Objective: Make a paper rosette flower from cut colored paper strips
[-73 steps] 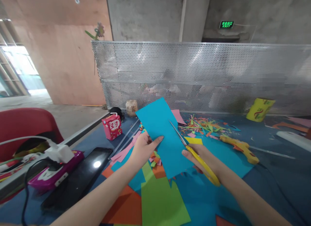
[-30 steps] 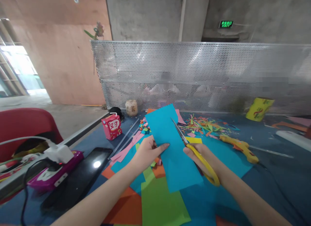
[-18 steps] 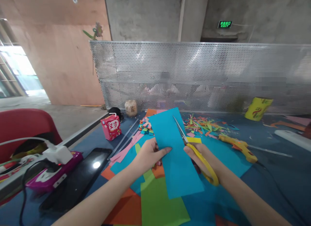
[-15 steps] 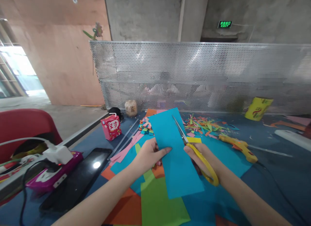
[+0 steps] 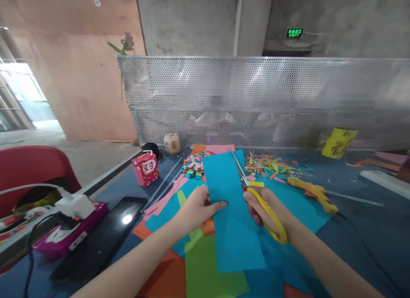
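A long sheet of blue paper (image 5: 229, 221) is pinched along its left edge by my left hand (image 5: 200, 210), thumb on top and fingers behind it. My right hand (image 5: 264, 204) is closed around the yellow handles of a pair of scissors (image 5: 267, 216). The metal blades point up and away, across the paper's upper right part, with the tips near its far edge. Below the held sheet lie green paper (image 5: 208, 264), orange paper (image 5: 166, 272) and more blue paper (image 5: 297, 204).
Small paper snippets (image 5: 194, 163) and thin coloured strips (image 5: 272, 163) lie behind the sheet. On the right rests a yellow glue gun (image 5: 315, 194). A phone (image 5: 99, 238), purple power strip (image 5: 70, 229) and pink box (image 5: 145, 169) stand left. A perforated metal screen (image 5: 256, 101) crosses the back.
The blue sheet has shifted slightly down and nearer to me, its far edge now lower. The scissors' blades now lie along its upper right side, their tips close to the far edge.
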A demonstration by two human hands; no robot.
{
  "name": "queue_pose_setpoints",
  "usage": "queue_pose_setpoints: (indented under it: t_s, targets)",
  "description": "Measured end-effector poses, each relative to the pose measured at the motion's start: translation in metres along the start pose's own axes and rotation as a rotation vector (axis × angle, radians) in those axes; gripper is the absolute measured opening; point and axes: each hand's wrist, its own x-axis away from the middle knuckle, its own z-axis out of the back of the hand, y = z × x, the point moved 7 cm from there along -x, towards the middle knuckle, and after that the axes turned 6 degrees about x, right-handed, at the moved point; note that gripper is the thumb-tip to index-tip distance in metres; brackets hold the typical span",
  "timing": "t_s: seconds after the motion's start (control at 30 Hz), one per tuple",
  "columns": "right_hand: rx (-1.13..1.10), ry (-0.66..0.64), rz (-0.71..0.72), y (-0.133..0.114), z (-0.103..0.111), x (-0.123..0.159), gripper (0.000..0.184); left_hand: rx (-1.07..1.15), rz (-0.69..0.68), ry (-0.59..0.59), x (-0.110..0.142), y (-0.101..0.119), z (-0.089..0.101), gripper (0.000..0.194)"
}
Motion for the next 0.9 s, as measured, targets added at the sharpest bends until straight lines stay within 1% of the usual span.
queue_pose_setpoints:
  t_s: [0.13,0.2,0.27,0.37,0.4,0.43,0.47,0.5,0.53,0.57,0.67,0.7,0.73,0.8,0.83,0.9]
  targets:
    - [-0.031,0.037,0.030,-0.004,0.004,0.000,0.040,-0.044,-0.031,-0.031,0.000,-0.001,-0.003,0.029]
    - [-0.067,0.015,-0.015,-0.002,0.002,0.000,0.043,-0.068,-0.028,-0.027,-0.001,-0.002,-0.003,0.028]
    - [-0.126,-0.005,-0.089,0.003,0.000,0.001,0.044,-0.095,-0.010,-0.038,-0.001,-0.003,-0.004,0.026]
    - [-0.193,-0.017,-0.164,0.008,-0.001,0.001,0.044,-0.118,0.050,-0.114,0.001,-0.002,-0.001,0.026]
    - [-0.211,-0.010,-0.169,0.008,0.001,0.000,0.043,-0.127,0.077,-0.135,0.003,-0.002,0.004,0.025]
    - [-0.232,-0.003,-0.165,0.009,0.002,-0.001,0.043,-0.141,0.098,-0.130,0.006,0.000,0.012,0.024]
    - [-0.254,0.009,-0.165,0.010,0.004,-0.001,0.043,-0.189,0.129,-0.107,0.009,0.000,0.024,0.025]
    - [-0.272,0.031,-0.167,0.011,0.007,-0.002,0.043,-0.215,0.169,-0.109,0.013,0.000,0.035,0.026]
    - [-0.277,0.067,-0.165,0.013,0.010,-0.003,0.042,-0.241,0.213,-0.118,0.017,-0.002,0.046,0.027]
    - [-0.264,0.106,-0.159,0.015,0.014,-0.005,0.042,-0.285,0.241,-0.097,0.020,-0.003,0.059,0.027]
    - [-0.118,0.210,-0.098,0.019,0.028,-0.011,0.042,-0.537,0.308,0.152,0.026,-0.008,0.105,0.028]
    - [-0.047,0.226,-0.066,0.020,0.031,-0.014,0.041,-0.608,0.320,0.193,0.028,-0.010,0.114,0.027]
    - [0.031,0.234,-0.042,0.021,0.034,-0.017,0.040,-0.657,0.331,0.199,0.028,-0.013,0.118,0.025]
    - [0.198,0.268,-0.021,0.025,0.041,-0.023,0.036,-0.770,0.327,0.176,0.027,-0.018,0.119,0.025]
    - [0.271,0.291,-0.023,0.027,0.045,-0.025,0.033,-0.841,0.323,0.173,0.027,-0.018,0.118,0.030]
    - [0.368,0.324,-0.050,0.033,0.051,-0.029,0.027,-1.007,0.322,0.224,0.025,-0.016,0.117,0.044]
